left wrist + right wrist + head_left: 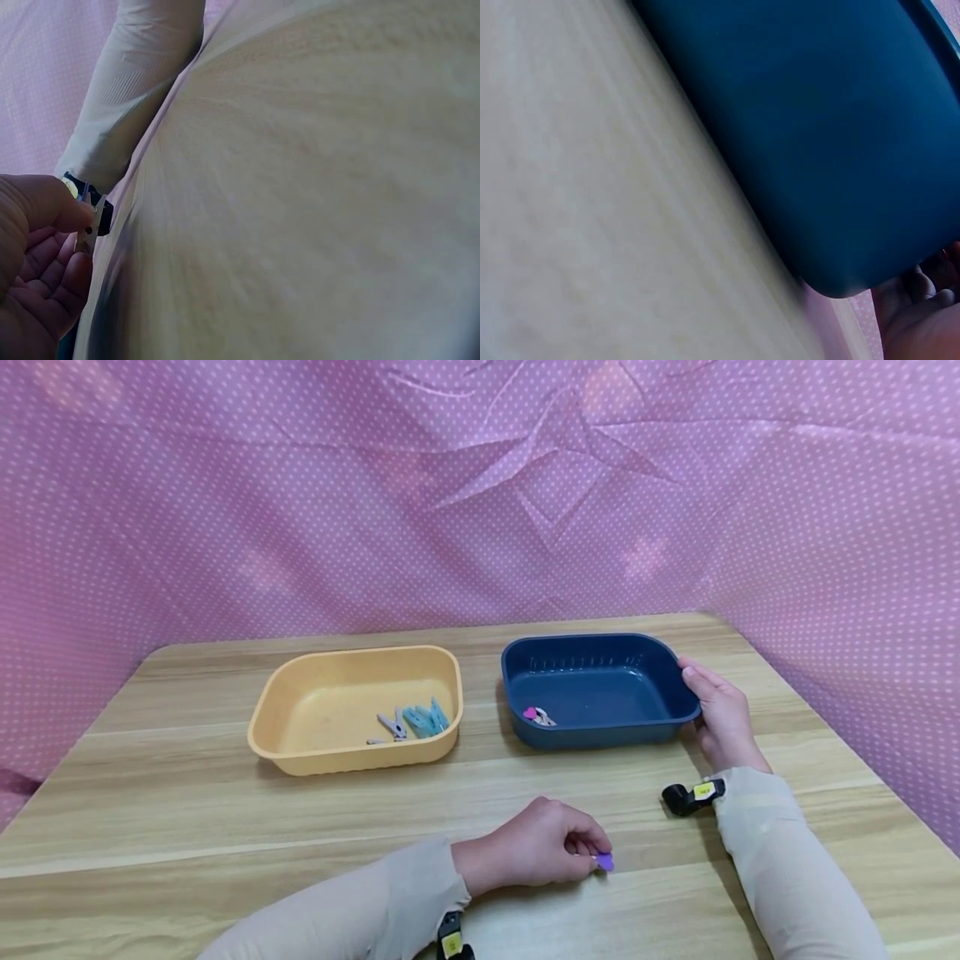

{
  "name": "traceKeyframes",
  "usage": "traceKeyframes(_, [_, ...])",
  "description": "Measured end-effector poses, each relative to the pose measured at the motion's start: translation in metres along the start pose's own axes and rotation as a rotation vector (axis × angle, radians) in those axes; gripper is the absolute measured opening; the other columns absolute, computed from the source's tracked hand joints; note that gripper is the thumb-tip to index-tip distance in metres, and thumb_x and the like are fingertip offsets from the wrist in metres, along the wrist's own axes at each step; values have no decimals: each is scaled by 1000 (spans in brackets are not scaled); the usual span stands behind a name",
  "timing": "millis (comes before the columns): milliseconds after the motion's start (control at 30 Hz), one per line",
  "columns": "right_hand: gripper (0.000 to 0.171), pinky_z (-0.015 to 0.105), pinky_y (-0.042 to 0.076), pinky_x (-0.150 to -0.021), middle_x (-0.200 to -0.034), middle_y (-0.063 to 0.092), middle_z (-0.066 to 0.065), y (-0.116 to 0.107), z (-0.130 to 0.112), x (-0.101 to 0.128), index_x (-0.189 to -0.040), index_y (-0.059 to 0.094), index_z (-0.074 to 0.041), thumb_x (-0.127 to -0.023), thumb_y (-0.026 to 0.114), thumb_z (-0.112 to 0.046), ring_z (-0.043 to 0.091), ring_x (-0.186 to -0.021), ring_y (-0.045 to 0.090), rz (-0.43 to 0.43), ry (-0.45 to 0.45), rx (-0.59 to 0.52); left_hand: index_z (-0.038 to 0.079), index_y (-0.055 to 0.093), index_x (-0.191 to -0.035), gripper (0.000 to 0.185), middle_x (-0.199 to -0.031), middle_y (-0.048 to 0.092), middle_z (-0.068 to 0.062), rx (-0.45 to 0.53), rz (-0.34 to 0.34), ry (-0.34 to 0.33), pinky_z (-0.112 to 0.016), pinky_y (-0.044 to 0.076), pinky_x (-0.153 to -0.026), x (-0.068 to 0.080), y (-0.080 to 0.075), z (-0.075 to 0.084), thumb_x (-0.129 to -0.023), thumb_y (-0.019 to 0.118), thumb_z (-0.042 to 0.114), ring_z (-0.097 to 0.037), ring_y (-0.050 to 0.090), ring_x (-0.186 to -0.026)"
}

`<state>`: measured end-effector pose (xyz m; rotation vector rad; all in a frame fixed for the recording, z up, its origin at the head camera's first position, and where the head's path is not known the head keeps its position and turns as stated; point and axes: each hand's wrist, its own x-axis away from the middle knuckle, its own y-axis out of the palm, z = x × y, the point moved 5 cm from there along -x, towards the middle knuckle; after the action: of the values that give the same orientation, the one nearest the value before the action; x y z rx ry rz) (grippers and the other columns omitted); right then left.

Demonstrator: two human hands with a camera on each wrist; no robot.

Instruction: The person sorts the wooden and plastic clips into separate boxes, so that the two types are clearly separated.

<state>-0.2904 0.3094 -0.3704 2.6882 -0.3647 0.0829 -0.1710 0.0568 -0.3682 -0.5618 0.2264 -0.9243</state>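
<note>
The step in hand looks like the pick-up of a small purple clip (pixel 604 861) from the desk (pixel 225 827): the left hand (pixel 536 852) lies low on the near part of the wood, its fingers curled and pinching the clip, which pokes out just past the fingertips and sits at or barely above the surface. The left wrist view shows the thumb and fingers (pixel 45 255) closed round something thin and pale, though it is too blurred to read clearly. The right hand (pixel 716 714) rests against the right end of the dark blue tub (pixel 600 647), thumb on the rim and fingers wrapped on the outer wall, holding it steady; the right wrist view shows only the tub's blue wall (pixel 817 135) and a little of the palm. A pink clip (pixel 537 716) already lies in the blue tub's near left corner, while the yellow tub (pixel 300 752) beside it holds blue and grey clips (pixel 416 722). By my reading, the next move calls for lifting the purple clip clear and carrying it forward and to the right, over the near rim of the blue tub, keeping the pinch firm until it is above the basin.
</note>
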Motion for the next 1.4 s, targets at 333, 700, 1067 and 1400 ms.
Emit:
traceKeyframes(333, [20, 16, 52, -70, -95, 70, -11, 1, 1, -1, -104, 71, -15, -85, 66, -17, 1, -85, 65, -30, -15, -31, 9, 71, -97, 18, -74, 62, 12, 42, 33, 0, -11, 48, -63, 1, -1, 2, -82, 65, 2, 5, 50, -65])
traceKeyframes(700, [14, 16, 52, -71, -93, 70, -11, 1, 1, -3, -96, 73, -17, -84, 68, -15, 1, -84, 65, -20, -18, -48, 8, 71, -100, 21, -78, 65, 11, 22, 139, 75, -10, 49, -65, 5, -7, 6, -81, 64, 1, 9, 49, -67])
traceKeyframes(1067, [15, 17, 53, -71, -94, 70, -11, 2, 0, -2, -98, 73, -16, -84, 68, -15, 2, -84, 65, -29, -18, -50, 7, 69, -104, 23, -86, 68, 10, 101, 165, 38, -12, 49, -69, 7, -13, 5, -83, 63, 3, 5, 54, -71])
traceKeyframes(1400, [15, 17, 53, -70, -94, 70, -11, 3, -1, 0, -98, 73, -16, -85, 67, -15, 2, -83, 65, -34, -20, -50, 7, 69, -105, 23, -86, 66, 9, 165, 222, 54, -14, 50, -71, 10, -18, 10, -84, 62, 2, 3, 54, -74])
